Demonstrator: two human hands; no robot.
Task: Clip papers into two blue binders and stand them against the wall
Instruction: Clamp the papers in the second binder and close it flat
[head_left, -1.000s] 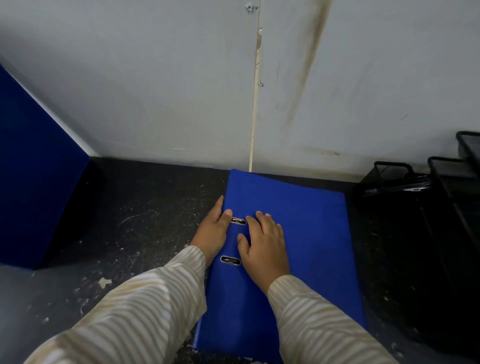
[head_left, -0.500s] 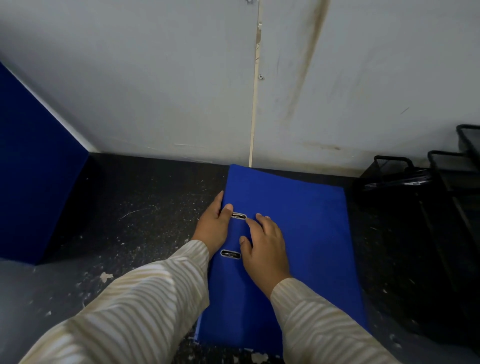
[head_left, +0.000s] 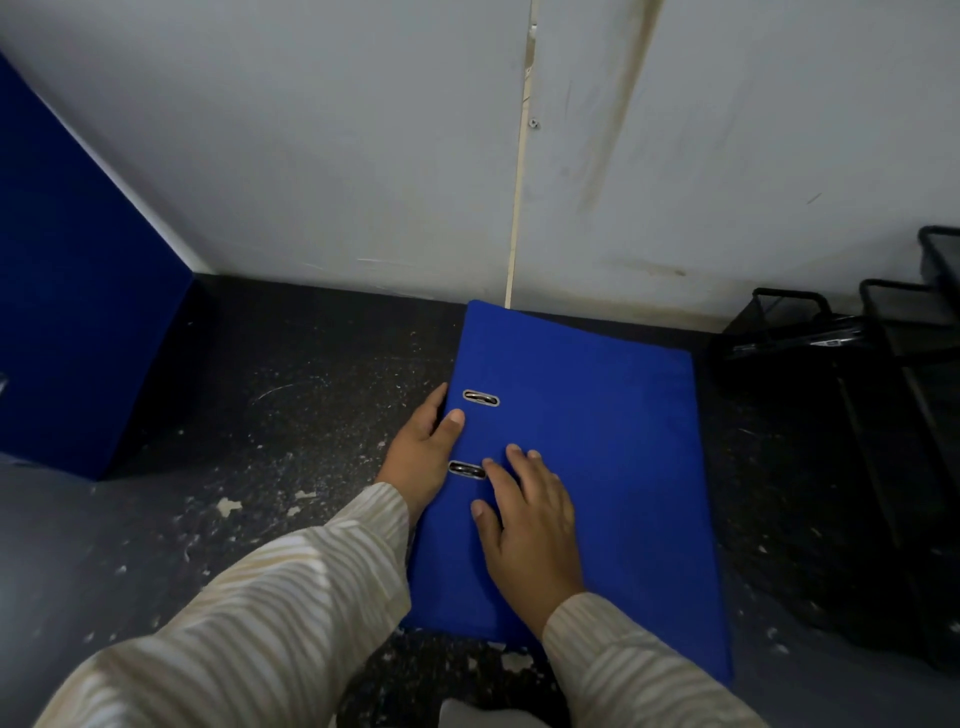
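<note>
A closed blue binder (head_left: 597, 441) lies flat on the dark speckled desk, its far edge close to the grey wall (head_left: 363, 156). Two metal slots show near its spine edge. My left hand (head_left: 423, 457) grips that spine edge from the left, thumb on the cover, between the slots. My right hand (head_left: 524, 519) rests palm down on the cover, fingers spread, fingertips beside the nearer slot. A second blue binder (head_left: 78, 312) stands at the far left against the wall. No papers are visible.
Black wire mesh trays (head_left: 841, 343) stand at the right against the wall. The desk surface (head_left: 285, 415) between the two binders is dark and flecked with white chips. A pale vertical seam (head_left: 519, 208) runs down the wall behind the flat binder.
Both hands slid back along the spine edge toward me. My left thumb moved off the far slot. My right fingertips went from between the slots to beside the near slot. The binder stays flat.
</note>
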